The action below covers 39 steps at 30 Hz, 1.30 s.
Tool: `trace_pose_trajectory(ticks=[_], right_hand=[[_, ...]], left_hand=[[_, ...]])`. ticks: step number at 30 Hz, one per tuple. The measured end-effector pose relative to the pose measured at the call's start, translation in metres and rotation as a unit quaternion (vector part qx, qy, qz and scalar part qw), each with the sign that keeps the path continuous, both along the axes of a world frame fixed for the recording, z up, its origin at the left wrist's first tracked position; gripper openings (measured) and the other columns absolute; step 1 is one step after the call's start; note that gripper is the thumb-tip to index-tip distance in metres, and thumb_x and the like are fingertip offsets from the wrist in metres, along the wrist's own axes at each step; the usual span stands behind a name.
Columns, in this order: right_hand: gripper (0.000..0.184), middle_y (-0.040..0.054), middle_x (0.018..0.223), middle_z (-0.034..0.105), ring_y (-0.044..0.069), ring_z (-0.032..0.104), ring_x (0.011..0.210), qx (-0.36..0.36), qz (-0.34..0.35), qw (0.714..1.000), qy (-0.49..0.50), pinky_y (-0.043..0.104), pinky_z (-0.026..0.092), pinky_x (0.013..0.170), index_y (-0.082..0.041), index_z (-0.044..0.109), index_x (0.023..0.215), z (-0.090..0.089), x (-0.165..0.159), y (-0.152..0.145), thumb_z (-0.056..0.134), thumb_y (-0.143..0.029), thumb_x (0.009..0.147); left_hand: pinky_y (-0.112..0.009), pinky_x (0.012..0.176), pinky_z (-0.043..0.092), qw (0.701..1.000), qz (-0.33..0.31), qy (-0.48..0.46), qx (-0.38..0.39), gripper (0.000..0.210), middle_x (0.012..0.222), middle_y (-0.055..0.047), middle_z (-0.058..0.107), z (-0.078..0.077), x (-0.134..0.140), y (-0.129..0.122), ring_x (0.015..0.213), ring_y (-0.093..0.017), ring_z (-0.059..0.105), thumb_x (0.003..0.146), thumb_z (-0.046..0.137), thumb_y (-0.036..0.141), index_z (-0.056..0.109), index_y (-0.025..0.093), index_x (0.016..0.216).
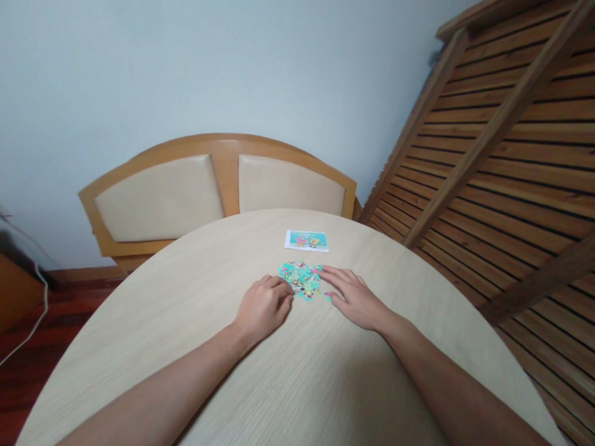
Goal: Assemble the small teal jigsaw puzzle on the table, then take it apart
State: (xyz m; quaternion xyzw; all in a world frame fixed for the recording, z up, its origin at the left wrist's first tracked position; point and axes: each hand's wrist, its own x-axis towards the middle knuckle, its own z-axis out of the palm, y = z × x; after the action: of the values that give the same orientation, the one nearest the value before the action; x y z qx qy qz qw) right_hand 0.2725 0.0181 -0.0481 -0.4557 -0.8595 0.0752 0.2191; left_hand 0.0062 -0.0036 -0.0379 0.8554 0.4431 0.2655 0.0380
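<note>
A small heap of jigsaw puzzle pieces (302,277), mostly turquoise with bits of pink, yellow and white, lies loose on the round table (206,279). My left hand (266,304) rests at the heap's left edge, fingers curled in and pressed together; whatever they may hold is hidden. On the opposite side, my right hand (352,297) lies with fingers apart, its tips touching the outer pieces. Just beyond the heap is a white-edged picture sheet (306,241) with a pink and a yellow cartoon figure on turquoise.
A wooden headboard with cream padded panels (161,201) stands behind the table against a pale wall (211,62). Large slatted wooden frames (501,148) lean at the right. A white cable (45,293) runs down at the far left over the dark red floor.
</note>
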Motion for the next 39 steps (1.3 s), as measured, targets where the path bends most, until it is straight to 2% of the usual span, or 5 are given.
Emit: trace_pose_trajectory(ticks=[5, 20, 31, 35, 39], right_hand=[[0.048, 0.0033, 0.153, 0.049, 0.027, 0.043, 0.136, -0.022, -0.013, 0.998, -0.049, 0.050, 0.034, 0.112, -0.029, 0.050, 0.146, 0.002, -0.002, -0.001, 0.042, -0.027, 0.098], [0.032, 0.0101, 0.130, 0.064, 0.028, 0.056, 0.119, 0.030, -0.102, 0.994, -0.014, 0.046, 0.046, 0.101, -0.021, 0.064, 0.126, 0.000, -0.009, -0.002, 0.050, -0.031, 0.099], [0.035, 0.0070, 0.141, 0.059, 0.026, 0.050, 0.129, 0.049, 0.053, 0.997, 0.003, 0.048, 0.041, 0.109, -0.028, 0.064, 0.131, 0.010, -0.015, -0.009, 0.055, -0.034, 0.098], [0.031, 0.0081, 0.137, 0.061, 0.027, 0.050, 0.128, 0.052, 0.058, 0.997, 0.006, 0.048, 0.042, 0.108, -0.028, 0.068, 0.125, 0.008, -0.015, -0.008, 0.059, -0.033, 0.096], [0.029, 0.0081, 0.134, 0.063, 0.026, 0.052, 0.126, 0.061, 0.048, 0.997, 0.011, 0.048, 0.043, 0.106, -0.028, 0.069, 0.123, 0.005, -0.014, -0.005, 0.058, -0.033, 0.097]], left_hand=[[-0.041, 0.098, 0.051, 1.000, -0.029, 0.002, 0.007, 0.022, 0.116, -0.007, 0.070, -0.002, 0.003, 0.001, 0.108, -0.025, 0.062, 0.092, 0.055, 0.023, 0.072, 0.021, 0.107], [-0.038, 0.089, 0.051, 0.998, 0.057, 0.008, -0.018, 0.014, 0.101, -0.007, 0.071, -0.002, -0.001, 0.004, 0.099, -0.025, 0.062, 0.089, 0.058, 0.017, 0.069, 0.020, 0.098], [-0.037, 0.090, 0.050, 0.998, 0.065, -0.007, -0.016, 0.016, 0.102, -0.008, 0.069, -0.001, 0.000, 0.003, 0.098, -0.025, 0.061, 0.091, 0.062, 0.025, 0.068, 0.020, 0.104], [-0.039, 0.092, 0.050, 0.999, 0.050, 0.007, -0.017, 0.024, 0.105, -0.009, 0.066, -0.002, 0.001, 0.004, 0.100, -0.025, 0.060, 0.094, 0.062, 0.031, 0.071, 0.021, 0.113], [-0.039, 0.093, 0.049, 0.999, 0.038, -0.005, -0.022, 0.019, 0.105, -0.009, 0.065, -0.003, 0.001, 0.006, 0.100, -0.025, 0.059, 0.094, 0.063, 0.029, 0.072, 0.021, 0.109]])
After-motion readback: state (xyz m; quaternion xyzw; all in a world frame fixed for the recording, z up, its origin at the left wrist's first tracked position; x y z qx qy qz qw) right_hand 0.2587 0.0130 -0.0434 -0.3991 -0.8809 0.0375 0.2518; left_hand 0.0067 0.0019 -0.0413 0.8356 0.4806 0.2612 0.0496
